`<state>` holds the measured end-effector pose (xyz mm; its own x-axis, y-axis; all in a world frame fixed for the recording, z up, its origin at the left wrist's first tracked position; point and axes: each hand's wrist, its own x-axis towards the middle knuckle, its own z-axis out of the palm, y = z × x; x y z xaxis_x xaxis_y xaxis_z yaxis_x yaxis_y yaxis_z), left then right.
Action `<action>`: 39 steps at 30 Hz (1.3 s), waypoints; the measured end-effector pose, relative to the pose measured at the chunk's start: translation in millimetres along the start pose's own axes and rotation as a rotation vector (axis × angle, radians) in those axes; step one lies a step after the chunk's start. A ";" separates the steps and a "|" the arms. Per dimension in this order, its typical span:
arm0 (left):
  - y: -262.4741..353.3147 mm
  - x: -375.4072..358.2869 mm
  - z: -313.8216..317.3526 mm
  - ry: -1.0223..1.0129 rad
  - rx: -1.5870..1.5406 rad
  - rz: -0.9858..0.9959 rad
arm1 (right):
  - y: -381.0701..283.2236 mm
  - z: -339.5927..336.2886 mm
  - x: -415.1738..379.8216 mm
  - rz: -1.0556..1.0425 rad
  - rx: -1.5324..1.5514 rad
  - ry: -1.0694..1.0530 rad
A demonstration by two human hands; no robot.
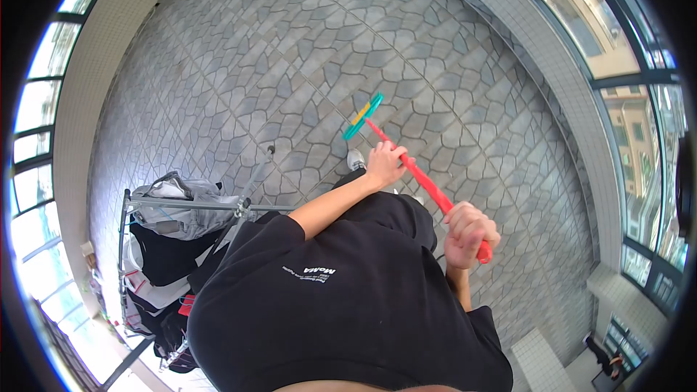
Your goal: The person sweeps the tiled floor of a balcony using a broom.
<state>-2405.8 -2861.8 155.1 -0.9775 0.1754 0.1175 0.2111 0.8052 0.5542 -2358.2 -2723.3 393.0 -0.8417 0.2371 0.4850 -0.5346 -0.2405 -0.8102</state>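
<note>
Both my hands grip the long red handle of a broom (428, 185). Nearer its head, my left hand (385, 165) is wrapped round the lower part of the handle. My right hand (470, 236) is closed around the upper part, close to the end, with a short red tip poking out below the fist. Ahead of my shoe (355, 160), the teal broom head (363, 116) with a yellow part is at the stone-patterned floor; its bristles cannot be made out.
On my left stands a metal drying rack (189, 204) hung with clothes (163, 247), one bar reaching forward. Grey stone-patterned tiles (290, 51) cover the floor. Low tiled walls with windows (617, 101) curve round both sides. Another person (616, 366) appears far off at lower right.
</note>
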 end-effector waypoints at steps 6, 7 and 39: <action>-142.7 -27.5 1.2 -0.177 -0.044 -0.208 | 51.3 82.3 10.6 0.102 0.130 -0.320; -156.9 -33.2 -0.5 -0.185 -0.101 -0.246 | 58.7 89.8 16.9 0.126 0.168 -0.369; -469.5 374.2 -248.2 0.903 -0.178 -0.854 | 466.8 449.4 373.0 0.044 0.573 -0.621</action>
<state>-2871.4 -3314.8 143.4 -0.4696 -0.8701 0.1493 -0.4242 0.3707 0.8262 -2955.6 -3170.1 343.8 -0.6615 -0.3037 0.6857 -0.3151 -0.7172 -0.6216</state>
